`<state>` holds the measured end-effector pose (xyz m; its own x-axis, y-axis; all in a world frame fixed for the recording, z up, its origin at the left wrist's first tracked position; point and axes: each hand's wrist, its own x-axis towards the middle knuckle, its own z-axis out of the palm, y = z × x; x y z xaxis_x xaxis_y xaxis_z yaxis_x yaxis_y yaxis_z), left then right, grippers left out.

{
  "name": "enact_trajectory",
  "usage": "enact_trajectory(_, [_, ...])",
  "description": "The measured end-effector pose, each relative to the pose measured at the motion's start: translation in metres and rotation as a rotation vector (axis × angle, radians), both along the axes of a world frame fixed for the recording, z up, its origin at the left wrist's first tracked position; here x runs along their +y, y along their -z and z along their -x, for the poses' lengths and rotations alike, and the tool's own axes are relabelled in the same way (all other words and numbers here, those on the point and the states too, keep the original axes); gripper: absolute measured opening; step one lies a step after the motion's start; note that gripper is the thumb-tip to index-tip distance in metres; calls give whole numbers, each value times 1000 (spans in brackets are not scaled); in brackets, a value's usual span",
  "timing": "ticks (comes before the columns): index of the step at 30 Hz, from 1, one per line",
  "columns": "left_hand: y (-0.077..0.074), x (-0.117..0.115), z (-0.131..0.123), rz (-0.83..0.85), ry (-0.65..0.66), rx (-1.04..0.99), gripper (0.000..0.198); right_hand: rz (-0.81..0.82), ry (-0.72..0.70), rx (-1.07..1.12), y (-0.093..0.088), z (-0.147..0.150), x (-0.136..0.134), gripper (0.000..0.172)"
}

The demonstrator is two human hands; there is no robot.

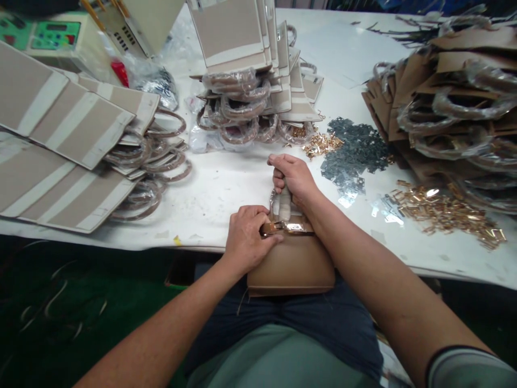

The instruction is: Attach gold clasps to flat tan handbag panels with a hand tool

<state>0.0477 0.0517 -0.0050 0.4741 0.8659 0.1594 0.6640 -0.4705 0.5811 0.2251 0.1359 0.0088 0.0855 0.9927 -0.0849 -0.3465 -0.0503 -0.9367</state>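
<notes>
A tan leather bag piece (291,267) rests on my lap against the edge of the white table (226,183). My left hand (246,240) is closed, pinching a gold metal fitting (274,228) at the piece's top edge. My right hand (293,177) is wrapped in a fist round a pale handle-like tool (285,205) that stands upright on the fitting.
Stacks of beige bag panels with wrapped handles lie at left (72,140) and back centre (254,81). A heap of brown pieces (452,102) fills the right. Loose grey metal plates (355,151) and gold clips (448,213) are scattered right of my hands. A machine panel (52,35) stands far left.
</notes>
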Motion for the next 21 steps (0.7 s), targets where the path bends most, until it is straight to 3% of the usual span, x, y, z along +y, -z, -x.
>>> enact_trajectory(21, [-1, 2, -1, 9, 16, 21, 37, -3, -13, -27, 1, 7, -3, 44])
